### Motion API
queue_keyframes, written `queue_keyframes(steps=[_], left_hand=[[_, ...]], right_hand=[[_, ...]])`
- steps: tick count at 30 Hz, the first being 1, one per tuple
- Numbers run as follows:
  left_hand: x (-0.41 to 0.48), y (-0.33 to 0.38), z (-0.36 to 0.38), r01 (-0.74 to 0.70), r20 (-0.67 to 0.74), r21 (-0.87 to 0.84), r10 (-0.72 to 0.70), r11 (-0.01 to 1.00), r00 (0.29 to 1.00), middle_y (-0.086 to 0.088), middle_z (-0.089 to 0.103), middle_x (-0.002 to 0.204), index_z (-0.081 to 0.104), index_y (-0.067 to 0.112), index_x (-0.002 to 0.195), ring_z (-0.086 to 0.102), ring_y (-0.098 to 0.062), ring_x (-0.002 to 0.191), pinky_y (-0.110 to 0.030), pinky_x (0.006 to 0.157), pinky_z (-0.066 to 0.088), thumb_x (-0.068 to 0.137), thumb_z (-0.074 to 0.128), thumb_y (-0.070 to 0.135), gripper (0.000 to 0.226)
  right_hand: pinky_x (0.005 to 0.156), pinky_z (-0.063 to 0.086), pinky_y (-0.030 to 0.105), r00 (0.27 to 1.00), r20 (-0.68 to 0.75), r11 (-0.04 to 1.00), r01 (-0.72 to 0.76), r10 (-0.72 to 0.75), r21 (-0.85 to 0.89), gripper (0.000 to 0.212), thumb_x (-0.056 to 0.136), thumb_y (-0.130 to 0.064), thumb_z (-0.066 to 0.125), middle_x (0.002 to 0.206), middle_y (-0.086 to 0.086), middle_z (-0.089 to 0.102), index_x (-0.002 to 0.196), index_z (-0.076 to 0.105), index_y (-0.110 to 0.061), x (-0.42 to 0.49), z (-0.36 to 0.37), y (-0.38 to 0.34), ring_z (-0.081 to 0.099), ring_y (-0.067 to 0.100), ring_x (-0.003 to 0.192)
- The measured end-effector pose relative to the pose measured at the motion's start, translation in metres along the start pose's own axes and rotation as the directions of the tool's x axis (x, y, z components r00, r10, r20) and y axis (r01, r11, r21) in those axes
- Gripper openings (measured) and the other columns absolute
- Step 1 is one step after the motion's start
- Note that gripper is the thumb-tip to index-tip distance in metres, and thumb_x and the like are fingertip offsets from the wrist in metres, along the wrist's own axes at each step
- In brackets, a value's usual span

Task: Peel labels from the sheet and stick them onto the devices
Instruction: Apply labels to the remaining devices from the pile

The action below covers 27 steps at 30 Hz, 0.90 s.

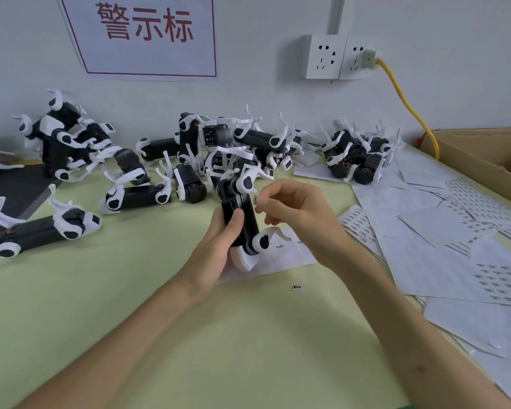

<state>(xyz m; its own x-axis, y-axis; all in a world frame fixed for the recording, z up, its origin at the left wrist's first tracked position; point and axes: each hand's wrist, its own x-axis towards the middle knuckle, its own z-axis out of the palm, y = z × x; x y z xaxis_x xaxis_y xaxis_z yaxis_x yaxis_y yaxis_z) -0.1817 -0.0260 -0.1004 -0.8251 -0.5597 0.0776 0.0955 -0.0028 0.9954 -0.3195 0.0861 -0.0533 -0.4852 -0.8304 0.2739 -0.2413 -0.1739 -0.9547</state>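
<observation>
My left hand point(219, 240) grips a black-and-white device point(242, 214) upright above the table, thumb across its black body. My right hand point(292, 211) is just right of it, fingertips pinching a small white label point(255, 200) against the device's upper side. A label sheet point(286, 255) lies flat on the table beneath the device. One loose small label point(297, 287) lies on the green mat in front of the sheet.
Several black-and-white devices lie in heaps at the back point(233, 149), the left point(65, 140) and the back right point(357, 154). Label sheets and backing papers point(455, 231) cover the right side. A cardboard box point(484, 152) stands far right. A yellow cable point(407, 104) runs from the wall socket.
</observation>
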Motion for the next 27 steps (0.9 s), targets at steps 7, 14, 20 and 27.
queue_keyframes(steps=[7, 14, 20, 27], left_hand=[[-0.0038, 0.0024, 0.0052, -0.037, 0.011, 0.061, 0.037, 0.997, 0.999, 0.032, 0.069, 0.109, 0.050, 0.038, 0.125, 0.062, 0.014, 0.106, -0.005, 0.073, 0.049, 0.091, 0.053, 0.056, 0.039], [-0.0031, 0.0021, 0.0056, -0.054, -0.013, 0.119, 0.056, 0.991, 0.998, 0.034, 0.068, 0.107, 0.049, 0.037, 0.123, 0.060, 0.016, 0.105, -0.004, 0.081, 0.045, 0.085, 0.051, 0.055, 0.042], [-0.0015, 0.0010, 0.0061, -0.054, -0.014, 0.138, 0.057, 0.989, 0.998, 0.033, 0.069, 0.105, 0.049, 0.037, 0.120, 0.061, 0.014, 0.106, -0.008, 0.084, 0.046, 0.084, 0.053, 0.053, 0.040], [-0.0018, 0.0001, 0.0078, -0.085, -0.039, 0.157, 0.092, 0.984, 0.995, 0.033, 0.069, 0.098, 0.049, 0.028, 0.123, 0.062, 0.015, 0.100, -0.005, 0.079, 0.045, 0.084, 0.055, 0.051, 0.045]], right_hand=[[0.077, 0.055, 0.025, 0.999, -0.045, 0.997, -0.002, -0.002, -0.078, 0.009, 0.095, -0.013, 0.071, 0.078, -0.001, 0.070, 0.089, 0.072, -0.007, 0.0001, 0.0025, 0.0020, 0.067, 0.010, 0.079], [0.080, 0.056, 0.031, 0.999, -0.040, 0.991, 0.007, -0.012, -0.134, 0.011, 0.095, -0.015, 0.071, 0.078, -0.004, 0.071, 0.090, 0.073, -0.005, 0.0014, 0.0021, 0.0040, 0.066, 0.010, 0.078], [0.084, 0.058, 0.044, 0.998, -0.061, 0.987, -0.017, 0.007, -0.159, 0.012, 0.095, -0.017, 0.072, 0.078, -0.005, 0.071, 0.088, 0.072, -0.007, 0.0011, 0.0030, 0.0046, 0.066, 0.012, 0.077], [0.080, 0.060, 0.047, 0.995, -0.104, 0.981, -0.012, -0.008, -0.192, 0.012, 0.093, -0.017, 0.072, 0.075, -0.004, 0.071, 0.085, 0.072, -0.009, 0.0001, 0.0067, 0.0041, 0.068, 0.013, 0.075]])
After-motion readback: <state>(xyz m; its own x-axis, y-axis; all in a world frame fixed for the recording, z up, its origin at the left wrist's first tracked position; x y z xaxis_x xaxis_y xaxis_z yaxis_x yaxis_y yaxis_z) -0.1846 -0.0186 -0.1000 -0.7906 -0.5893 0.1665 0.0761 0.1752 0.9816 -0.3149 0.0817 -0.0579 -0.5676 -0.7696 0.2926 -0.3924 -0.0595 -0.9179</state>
